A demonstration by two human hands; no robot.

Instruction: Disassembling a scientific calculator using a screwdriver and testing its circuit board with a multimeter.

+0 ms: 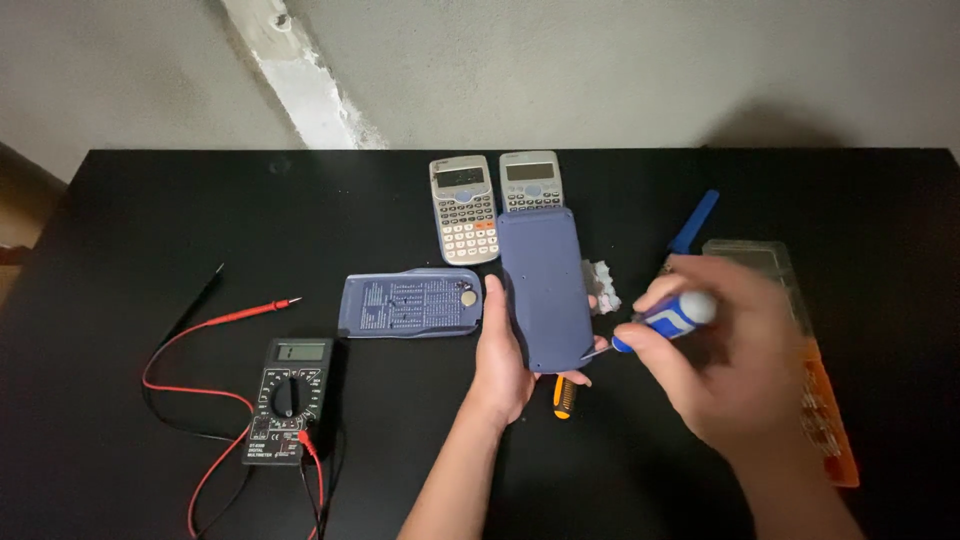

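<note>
My left hand (503, 357) is gripping a blue-grey calculator (545, 290) turned back side up, fingers wrapped under it and thumb pressing along its left edge, lifting its near end off the black table (150, 220). My right hand (725, 350) is closing tightly around a small blue-and-white screwdriver (668, 319), its thin tip touching the calculator's lower right corner. My right wrist is bending inward, and my left forearm is rising straight from the bottom of the view.

An orange-handled tool (564, 397) is lying just beneath the calculator, partly hidden by my left hand. A detached blue-grey cover (410, 304) is lying flat just left of my thumb. Two silver calculators (497, 200) are sitting face up side by side behind the held one. A crumpled grey scrap (601, 280) is peeking out on its right.

A clear plastic case with an orange base (822, 400) is sitting behind my right hand; I cannot tell its contents. A blue pen-like tool (694, 222) is lying farther back. At far left, a black multimeter (287, 398) is trailing red and black leads (215, 322).
</note>
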